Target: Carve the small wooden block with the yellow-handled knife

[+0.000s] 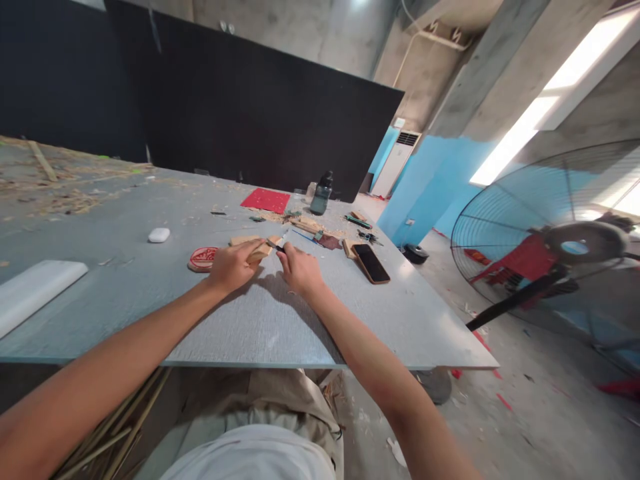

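My left hand (233, 268) is closed around a pale wooden block (261, 251) near the middle of the table and steadies it against the tabletop. In my right hand (302, 269) is a carving knife (275, 246) with a dark handle, its tip pointing left at the block. The blade's exact contact with the wood is too small to make out. Just left of my left hand lies a round wooden piece (202, 259) with a red pattern on its face. The fingers of my left hand hide part of the block.
A phone (371, 263) lies right of my right hand. Behind are a dark bottle (321, 194), a red sheet (265, 200), wood scraps and shavings. A small white case (159, 235) and a long white object (39, 288) sit left. A large fan (565, 247) stands beyond the right edge.
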Motion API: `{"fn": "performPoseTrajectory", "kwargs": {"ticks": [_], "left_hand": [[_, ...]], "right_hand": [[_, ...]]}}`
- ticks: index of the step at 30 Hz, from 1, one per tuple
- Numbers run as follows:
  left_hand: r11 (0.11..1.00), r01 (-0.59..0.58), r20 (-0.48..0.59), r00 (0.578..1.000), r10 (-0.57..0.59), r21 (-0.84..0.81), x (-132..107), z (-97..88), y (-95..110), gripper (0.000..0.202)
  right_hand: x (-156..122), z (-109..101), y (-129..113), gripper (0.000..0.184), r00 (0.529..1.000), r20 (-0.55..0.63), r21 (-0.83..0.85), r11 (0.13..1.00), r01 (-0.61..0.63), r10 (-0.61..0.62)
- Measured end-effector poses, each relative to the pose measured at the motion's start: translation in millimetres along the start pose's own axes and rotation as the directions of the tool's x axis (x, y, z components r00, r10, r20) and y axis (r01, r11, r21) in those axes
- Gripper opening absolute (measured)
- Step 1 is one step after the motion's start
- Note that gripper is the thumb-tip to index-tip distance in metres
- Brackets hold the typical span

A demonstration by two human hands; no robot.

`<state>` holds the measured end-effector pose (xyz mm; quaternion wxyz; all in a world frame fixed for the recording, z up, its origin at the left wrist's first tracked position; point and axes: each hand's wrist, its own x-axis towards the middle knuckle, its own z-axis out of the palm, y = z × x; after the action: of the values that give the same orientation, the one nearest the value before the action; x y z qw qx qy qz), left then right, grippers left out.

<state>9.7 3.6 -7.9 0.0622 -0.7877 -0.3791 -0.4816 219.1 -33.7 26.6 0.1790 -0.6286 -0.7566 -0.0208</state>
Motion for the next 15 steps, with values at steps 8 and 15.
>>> {"fn": "performPoseTrajectory", "kwargs": {"ticks": [8, 15], "left_hand": [[0.997, -0.070, -0.079, 0.995, 0.067, -0.040, 1, -14.5, -5, 0.037], [0.990, -0.112, 0.011, 0.993, 0.113, -0.083, 1, -16.8, -14, 0.037]], "right_hand": [[7, -17, 73, 0.049, 0.941, -0.052, -0.009, 0.942, -0.336, 0.336], [8, 2, 42, 0.038, 0.988, -0.035, 0.065, 0.987, -0.145, 0.148]]}}
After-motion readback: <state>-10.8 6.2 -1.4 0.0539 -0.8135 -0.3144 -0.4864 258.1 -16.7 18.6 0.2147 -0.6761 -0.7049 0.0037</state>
